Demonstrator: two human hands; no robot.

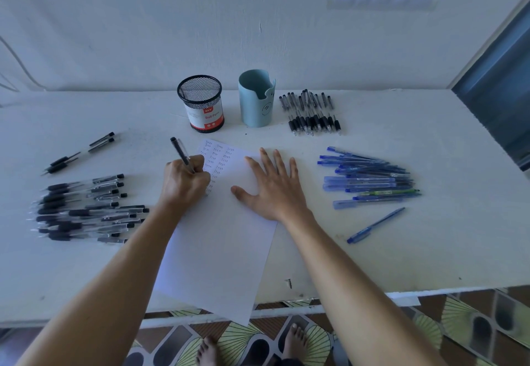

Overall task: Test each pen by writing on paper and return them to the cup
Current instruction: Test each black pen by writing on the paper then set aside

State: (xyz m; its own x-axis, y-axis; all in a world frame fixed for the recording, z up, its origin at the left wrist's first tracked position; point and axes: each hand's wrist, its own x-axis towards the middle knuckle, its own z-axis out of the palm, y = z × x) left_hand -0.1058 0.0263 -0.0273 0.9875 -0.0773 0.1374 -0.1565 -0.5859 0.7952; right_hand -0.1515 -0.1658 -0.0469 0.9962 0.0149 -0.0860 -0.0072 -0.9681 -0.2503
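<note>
Writing on the paper (223, 245), the left hand (183, 182) has its fingers (200, 177) curled round a black pen (181, 153). The right hand (275, 190) lies flat beside them, fingers (268, 162) straight, pressing the paper down. If it lifts, the paper may slide.

Dim bluish light (edges warped).

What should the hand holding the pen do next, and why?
Probably lift the black pen off the paper and drop it into the mesh cup or the blue cup; I cannot tell which. The left hand grips it at the bottom of a column of test words, the right hand presses the sheet flat, and both cups look empty.
</note>
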